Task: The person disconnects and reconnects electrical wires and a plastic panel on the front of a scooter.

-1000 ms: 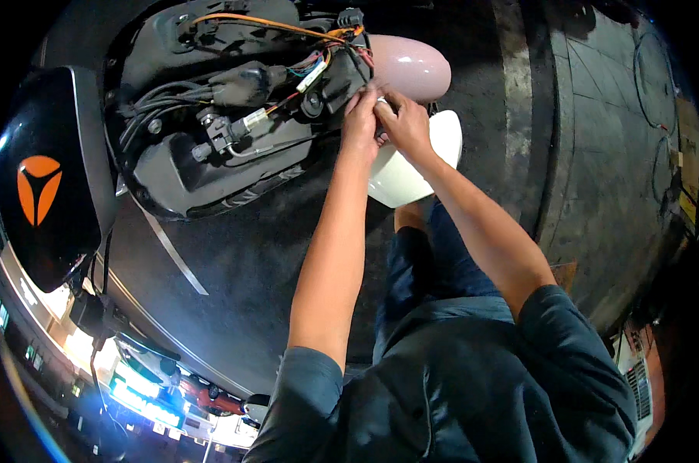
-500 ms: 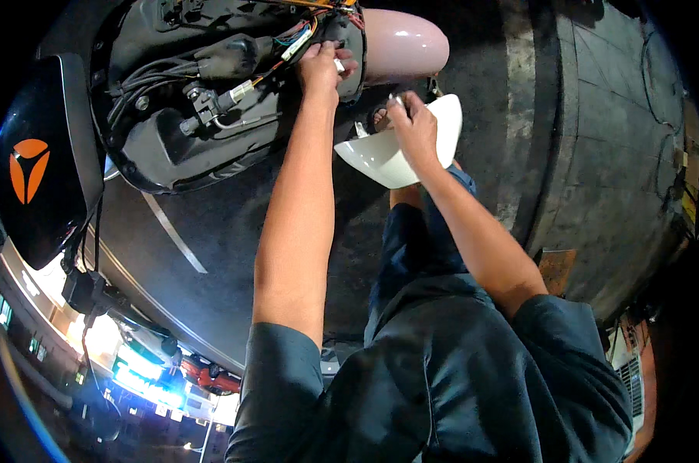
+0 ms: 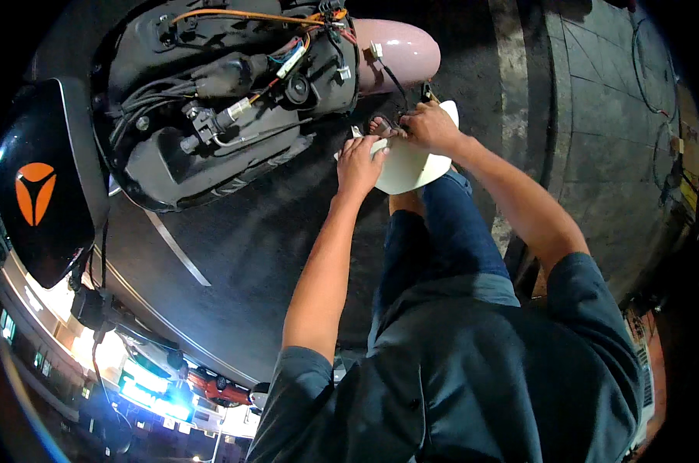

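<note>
A white curved body panel (image 3: pixel 405 168) is held low in front of me, beside the scooter. My left hand (image 3: pixel 359 163) grips its left edge, thumb on the inner face. Over the panel's far right part is my right hand (image 3: pixel 433 127), its fingers curled around a black cable (image 3: pixel 394 77); whether it also grips the panel is hidden. That cable stretches away from the hand to a white connector (image 3: pixel 376 51) at its free end. Another white connector (image 3: pixel 343 73) hangs from the wiring of the opened scooter body (image 3: pixel 211 147), apart from the first.
A pink rounded fender (image 3: pixel 400 58) adjoins the scooter body. Orange wiring (image 3: pixel 241 14) runs along the body's far side. At left stands a black panel (image 3: pixel 48 177) with an orange emblem. My foot (image 3: pixel 379 126) is below the hands; a kerb (image 3: pixel 562 100) runs along the right.
My left hand has let go of the connector at the scooter and come back to the panel's left edge. My right hand has shifted slightly right, and the cable with its connector now shows.
</note>
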`<state>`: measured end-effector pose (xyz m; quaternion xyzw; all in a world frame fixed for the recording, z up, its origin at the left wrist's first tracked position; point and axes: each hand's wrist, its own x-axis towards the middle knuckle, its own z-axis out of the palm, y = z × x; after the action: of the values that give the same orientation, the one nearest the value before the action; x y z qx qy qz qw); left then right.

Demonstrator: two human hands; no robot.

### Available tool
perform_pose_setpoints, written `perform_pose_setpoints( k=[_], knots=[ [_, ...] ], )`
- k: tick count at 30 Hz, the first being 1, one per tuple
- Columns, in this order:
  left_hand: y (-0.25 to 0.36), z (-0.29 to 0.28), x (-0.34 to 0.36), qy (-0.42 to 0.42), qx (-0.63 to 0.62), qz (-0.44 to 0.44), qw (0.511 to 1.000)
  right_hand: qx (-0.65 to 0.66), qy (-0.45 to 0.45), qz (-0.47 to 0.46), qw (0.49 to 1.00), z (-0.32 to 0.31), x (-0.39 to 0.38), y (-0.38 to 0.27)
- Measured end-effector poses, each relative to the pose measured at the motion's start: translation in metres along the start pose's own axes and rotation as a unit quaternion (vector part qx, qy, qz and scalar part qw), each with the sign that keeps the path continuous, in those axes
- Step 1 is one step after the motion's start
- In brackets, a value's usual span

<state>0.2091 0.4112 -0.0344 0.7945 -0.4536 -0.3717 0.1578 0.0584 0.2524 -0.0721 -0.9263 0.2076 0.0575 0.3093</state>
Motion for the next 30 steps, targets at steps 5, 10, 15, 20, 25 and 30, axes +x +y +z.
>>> perform_pose_setpoints(
  k=[5,10,15,20,25,30],
  knots=[
    [-0.007,0.003,0.005,-0.081,0.011,-0.035,0.996,-0.003,-0.112,-0.059,0.992,0.01,0.0,0.02],
    [-0.006,0.009,-0.001,-0.054,-0.051,-0.027,0.997,0.004,-0.121,-0.036,0.992,-0.001,-0.01,0.015],
    [0.006,-0.003,0.011,-0.097,-0.087,-0.022,0.991,0.02,-0.143,-0.02,0.989,-0.032,-0.014,0.011],
    [0.022,-0.017,0.03,-0.164,-0.111,-0.06,0.978,0.019,-0.154,0.032,0.987,-0.053,-0.012,0.012],
    [0.027,-0.007,0.037,-0.179,-0.092,-0.059,0.978,0.015,-0.209,0.069,0.976,-0.062,-0.016,0.019],
    [0.024,0.016,0.034,-0.175,-0.105,-0.039,0.978,-0.015,-0.187,0.072,0.979,-0.039,-0.036,0.027]
  ],
)
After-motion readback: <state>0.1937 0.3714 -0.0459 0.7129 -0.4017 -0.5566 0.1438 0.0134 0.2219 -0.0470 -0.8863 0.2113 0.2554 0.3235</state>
